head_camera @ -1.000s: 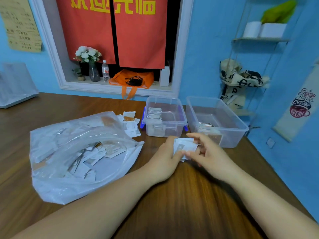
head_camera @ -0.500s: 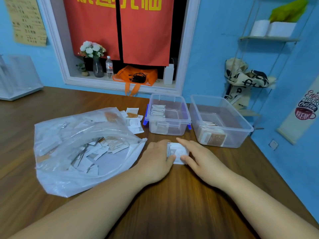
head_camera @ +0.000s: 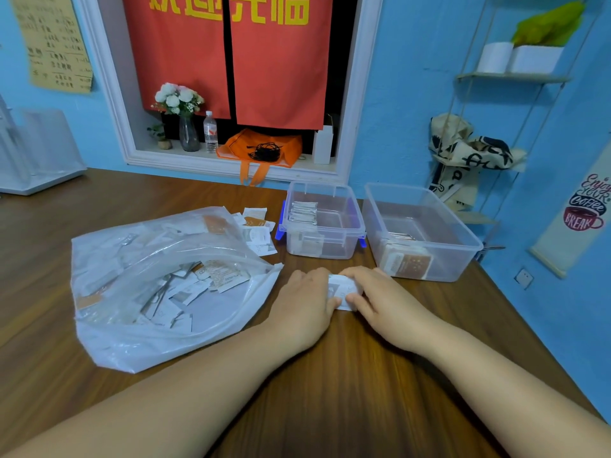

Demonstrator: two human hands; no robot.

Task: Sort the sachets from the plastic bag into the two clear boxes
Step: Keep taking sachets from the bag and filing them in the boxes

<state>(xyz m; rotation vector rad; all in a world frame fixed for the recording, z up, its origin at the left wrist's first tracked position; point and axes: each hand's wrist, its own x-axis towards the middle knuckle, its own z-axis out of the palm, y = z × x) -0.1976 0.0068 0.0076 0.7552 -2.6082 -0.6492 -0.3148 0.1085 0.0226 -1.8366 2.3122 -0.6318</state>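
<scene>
We look across a brown wooden table (head_camera: 330, 408) set against a blue wall. In the white-framed hatch behind it hangs a red curtain (head_camera: 231, 61) with yellow characters. On the sill stand a vase (head_camera: 189, 135) of white flowers (head_camera: 177, 97), a bottle (head_camera: 210, 132) just right of it, an orange bag (head_camera: 287, 145) with a black cord (head_camera: 266, 151) on top, and a white carton (head_camera: 323, 143). At left we see a tan notice (head_camera: 54, 44) above a white rack (head_camera: 36, 153). At right a hanging shelf (head_camera: 512, 77) bears white pots (head_camera: 535, 57), with a patterned bag (head_camera: 469, 150) below and a coffee banner (head_camera: 585, 206) beside it.

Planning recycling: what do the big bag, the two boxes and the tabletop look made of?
Plastic bag: thin translucent film, glossy and wrinkled. Left clear box and right clear box: rigid transparent plastic, contents show through. Table: brown wood grain, slightly shiny, perhaps laminate.
</scene>
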